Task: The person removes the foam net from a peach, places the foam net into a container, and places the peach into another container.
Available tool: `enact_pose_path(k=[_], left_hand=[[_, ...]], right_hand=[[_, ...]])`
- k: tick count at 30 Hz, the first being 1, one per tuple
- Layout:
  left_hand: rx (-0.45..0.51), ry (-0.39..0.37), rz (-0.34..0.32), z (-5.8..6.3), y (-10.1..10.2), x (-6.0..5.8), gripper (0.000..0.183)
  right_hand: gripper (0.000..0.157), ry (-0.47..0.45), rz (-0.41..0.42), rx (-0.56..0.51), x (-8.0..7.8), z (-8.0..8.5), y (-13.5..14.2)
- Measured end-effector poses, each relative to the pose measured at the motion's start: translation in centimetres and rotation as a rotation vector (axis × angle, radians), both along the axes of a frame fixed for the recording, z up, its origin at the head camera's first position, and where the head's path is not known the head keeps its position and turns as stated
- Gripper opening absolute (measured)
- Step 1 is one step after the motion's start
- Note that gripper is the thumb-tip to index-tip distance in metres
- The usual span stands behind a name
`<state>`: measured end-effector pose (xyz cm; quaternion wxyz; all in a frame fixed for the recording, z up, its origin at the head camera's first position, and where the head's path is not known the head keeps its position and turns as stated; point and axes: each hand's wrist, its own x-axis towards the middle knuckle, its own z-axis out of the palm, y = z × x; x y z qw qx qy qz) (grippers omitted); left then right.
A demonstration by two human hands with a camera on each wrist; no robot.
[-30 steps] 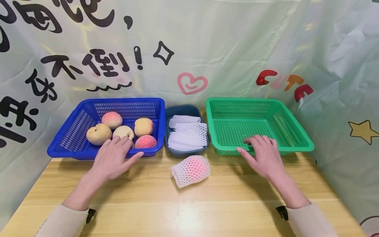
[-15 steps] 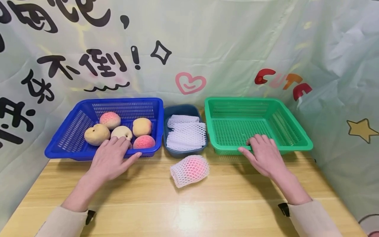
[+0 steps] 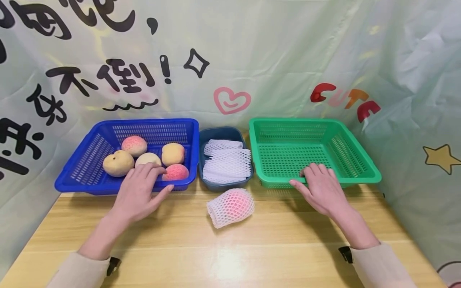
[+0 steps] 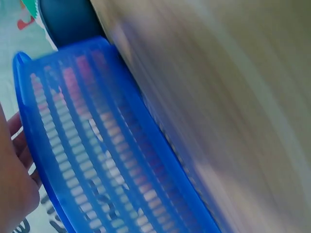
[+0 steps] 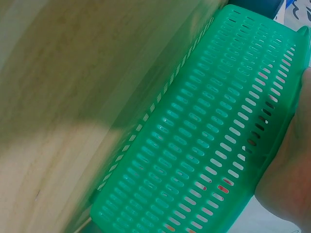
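Note:
My left hand (image 3: 137, 196) rests over the front rim of the blue basket (image 3: 81, 184), fingers reaching inside above a pale peach (image 3: 148, 158) that they partly hide. Beside them lies a pink peach (image 3: 176, 172); whether a fingertip touches either fruit, I cannot tell. My right hand (image 3: 324, 192) rests on the front rim of the green basket (image 3: 266, 152), fingers loosely bent over the edge and holding no fruit. Between the baskets, a pink peach in a white foam net sleeve (image 3: 232, 207) lies on the wooden table (image 3: 230, 252).
A dark blue bin (image 3: 225, 187) holds several flat white foam nets (image 3: 227, 164). Other peaches, including a yellow one (image 3: 119, 163) and a reddish one (image 3: 134, 146), sit in the blue basket. A printed cloth (image 3: 288, 48) hangs close behind the baskets.
My left hand has shifted slightly right and its fingers reach further over the pale peach, hiding more of it. The right hand stays on the green rim.

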<state>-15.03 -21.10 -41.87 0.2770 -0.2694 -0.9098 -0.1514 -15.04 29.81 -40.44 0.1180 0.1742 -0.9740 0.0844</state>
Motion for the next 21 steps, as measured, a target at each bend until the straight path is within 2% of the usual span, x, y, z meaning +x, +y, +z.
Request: enact_pose_path(k=[4,9,15,21], left_hand=[[0.126,0.003,-0.105,0.1,1.8,0.3,0.058],[0.235,-0.039,-0.248,0.1,4.5,0.8,0.057],[0.224,-0.102,-0.397,0.2,7.7,0.9,0.063],[0.183,-0.168,-0.532,0.3,10.9,0.7,0.058]], right_hand=[[0.045,-0.007,-0.004,0.002,0.0,0.1,0.0],[0.046,-0.017,-0.005,0.008,-0.1,0.2,0.0],[0.048,-0.027,-0.010,0.007,-0.1,0.3,0.0],[0.048,-0.036,-0.014,0.000,0.1,0.3,0.0]])
